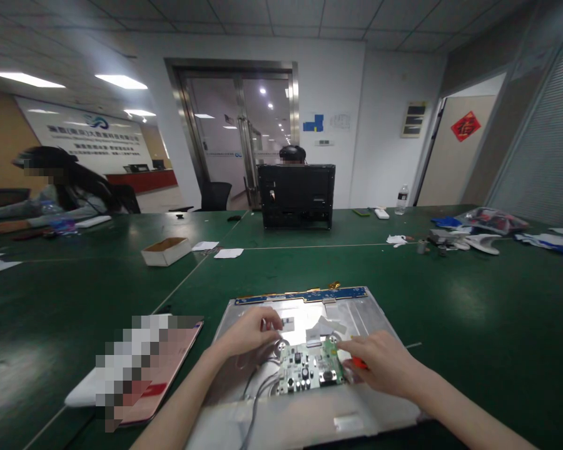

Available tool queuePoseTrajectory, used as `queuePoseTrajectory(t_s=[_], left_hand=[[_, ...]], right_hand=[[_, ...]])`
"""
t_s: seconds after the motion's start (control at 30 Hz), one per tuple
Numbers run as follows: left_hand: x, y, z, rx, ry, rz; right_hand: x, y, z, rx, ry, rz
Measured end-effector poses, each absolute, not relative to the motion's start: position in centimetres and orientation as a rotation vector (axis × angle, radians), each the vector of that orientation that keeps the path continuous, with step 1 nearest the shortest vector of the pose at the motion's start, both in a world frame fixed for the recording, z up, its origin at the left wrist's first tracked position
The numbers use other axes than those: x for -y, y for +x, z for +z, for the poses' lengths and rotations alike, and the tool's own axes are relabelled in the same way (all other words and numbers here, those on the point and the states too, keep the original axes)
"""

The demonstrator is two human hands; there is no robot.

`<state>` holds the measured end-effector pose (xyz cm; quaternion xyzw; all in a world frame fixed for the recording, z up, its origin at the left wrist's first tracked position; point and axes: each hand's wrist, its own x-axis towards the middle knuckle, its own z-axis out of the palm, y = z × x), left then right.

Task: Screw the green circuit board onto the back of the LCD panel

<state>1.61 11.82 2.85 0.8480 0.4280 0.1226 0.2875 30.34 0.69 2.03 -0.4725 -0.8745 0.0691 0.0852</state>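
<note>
Green table point(450, 300); left hand point(251, 331) pinching something unclear, right hand point(380, 362) around half-hidden red tool point(359, 363).

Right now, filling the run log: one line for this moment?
left hand fingers on metal panel | right hand holds red tool at circuit board

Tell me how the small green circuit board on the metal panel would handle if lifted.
The green circuit board looks thin and rigid, so probably stiff and light. Grey wires run from its left edge, so it would likely tug rather than lift free. Its exposed components suggest it is fragile; gripping the edges seems safer.
</note>
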Motion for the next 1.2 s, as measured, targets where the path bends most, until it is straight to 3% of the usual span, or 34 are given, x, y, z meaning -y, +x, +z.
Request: queuePoseTrajectory(t_s=[0.23, 0.73, 0.97, 1.2], left_hand=[[-11.6, 1.4, 3.4, -1.083, 2.232, 0.320], [-9.5, 2.7, 4.4, -0.912, 2.290, 0.063], [-9.5, 2.6, 4.9, -0.926, 2.295, -0.007], [-9.5, 2.7, 4.6, -0.909, 2.283, 0.024]], right_hand=[[-1.4, 29.5, 2.1, 2.495, -1.553, 0.539], [-1.7, 29.5, 2.1, 2.441, -1.628, 0.584], [-2.4, 29.5, 6.0, 2.147, -1.420, 0.645], [-5.8, 27.7, 7.4, 1.220, -0.786, 1.456]])
